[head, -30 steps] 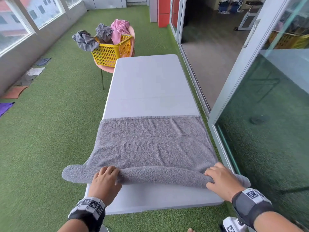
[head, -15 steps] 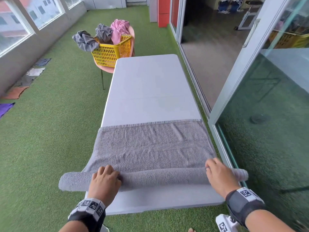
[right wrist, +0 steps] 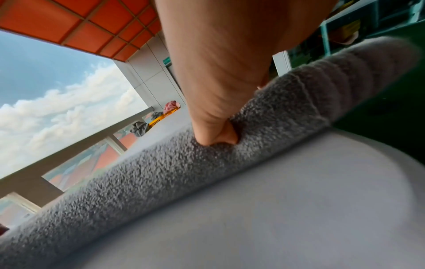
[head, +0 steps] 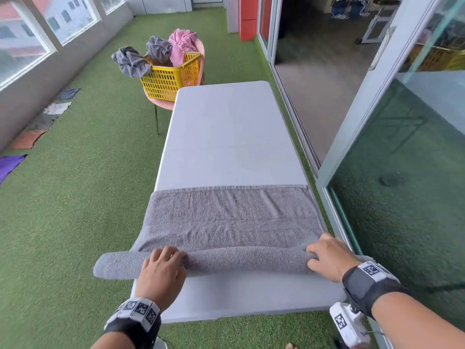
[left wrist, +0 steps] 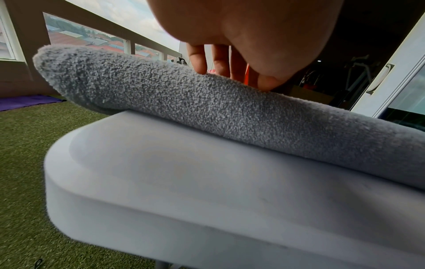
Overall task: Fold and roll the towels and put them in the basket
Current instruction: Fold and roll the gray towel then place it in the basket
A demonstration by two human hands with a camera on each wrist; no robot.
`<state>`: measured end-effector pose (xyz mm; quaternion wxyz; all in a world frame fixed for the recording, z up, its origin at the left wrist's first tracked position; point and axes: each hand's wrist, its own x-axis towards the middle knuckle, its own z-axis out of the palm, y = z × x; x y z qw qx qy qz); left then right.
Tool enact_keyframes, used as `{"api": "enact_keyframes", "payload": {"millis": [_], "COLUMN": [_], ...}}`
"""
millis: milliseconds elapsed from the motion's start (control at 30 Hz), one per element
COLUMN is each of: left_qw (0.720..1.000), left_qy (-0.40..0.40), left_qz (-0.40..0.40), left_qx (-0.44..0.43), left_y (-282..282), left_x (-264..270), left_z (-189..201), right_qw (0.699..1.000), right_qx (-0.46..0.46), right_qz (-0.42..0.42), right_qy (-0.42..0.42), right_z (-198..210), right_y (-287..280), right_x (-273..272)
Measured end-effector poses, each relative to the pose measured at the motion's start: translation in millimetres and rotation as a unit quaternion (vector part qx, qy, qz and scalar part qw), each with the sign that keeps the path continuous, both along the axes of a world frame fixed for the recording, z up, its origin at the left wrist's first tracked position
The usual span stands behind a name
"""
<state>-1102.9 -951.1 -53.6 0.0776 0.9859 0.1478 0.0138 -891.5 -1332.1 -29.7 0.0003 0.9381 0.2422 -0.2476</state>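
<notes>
A grey towel (head: 231, 217) lies across the near end of the white table (head: 226, 134), and its near part is wound into a roll (head: 246, 260) that overhangs both table sides. My left hand (head: 163, 263) curls over the roll near its left end; in the left wrist view the fingers (left wrist: 202, 61) come down on top of the roll (left wrist: 207, 109). My right hand (head: 324, 255) grips the right end, thumb dug into the pile (right wrist: 220, 140). The yellow basket (head: 163, 81) stands past the table's far left corner, holding loose grey and pink towels.
The basket sits on a pink chair (head: 201, 59). A glass sliding door (head: 377, 122) runs close along the table's right side. Several cloths, one purple (head: 12, 165), lie on the green turf by the left wall. A strip of bare table (head: 239, 295) shows between roll and near edge.
The towel's far hem has slid toward me and the flat part is shorter. The roll has grown thicker, with both hands staying on it.
</notes>
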Motion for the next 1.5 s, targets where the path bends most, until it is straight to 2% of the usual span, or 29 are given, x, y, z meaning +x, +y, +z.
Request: {"api": "enact_keyframes", "payload": {"millis": [100,167,333,467,667,800,967,1100,1200,1267,1400,1500], "left_qw": [1.000,0.999,0.999,1.000,1.000,0.999,0.998,0.997,0.997,0.997,0.996,0.995], "left_qy": [0.025,0.035,0.046,0.023,0.011,0.029,0.053,0.066,0.071,0.070,0.085,0.094], "left_qz": [-0.006,-0.006,-0.004,0.007,0.000,-0.004,0.007,0.007,-0.002,-0.006,0.010,0.023], "left_qx": [0.005,0.006,0.006,-0.010,0.009,0.021,0.025,0.033,0.041,0.039,0.022,0.016], "left_y": [1,2,0,-2,1,4,12,15,14,11,6,4], "left_x": [-1,-2,0,5,11,16,22,24,22,21,18,19], "left_z": [1,0,-3,2,-2,-6,-5,-4,-5,-5,-4,-3], "right_qw": [1.000,0.999,0.988,0.977,0.993,0.988,0.995,0.998,0.998,0.999,0.992,0.983], "right_qx": [-0.005,0.011,0.091,0.145,0.061,0.035,0.007,-0.052,-0.066,-0.035,0.065,0.143], "right_qz": [0.016,0.022,-0.029,-0.003,0.040,0.047,0.057,0.026,0.017,0.010,-0.021,-0.031], "right_qy": [0.012,-0.033,-0.123,-0.154,-0.097,-0.141,-0.086,0.008,0.016,-0.002,-0.104,-0.108], "right_z": [-1,-4,-14,-27,-30,-23,-6,-10,-8,-8,-10,-13], "right_y": [4,5,6,0,-8,0,14,14,16,19,20,18], "right_x": [6,8,3,-9,-17,-6,11,17,18,16,13,7]}}
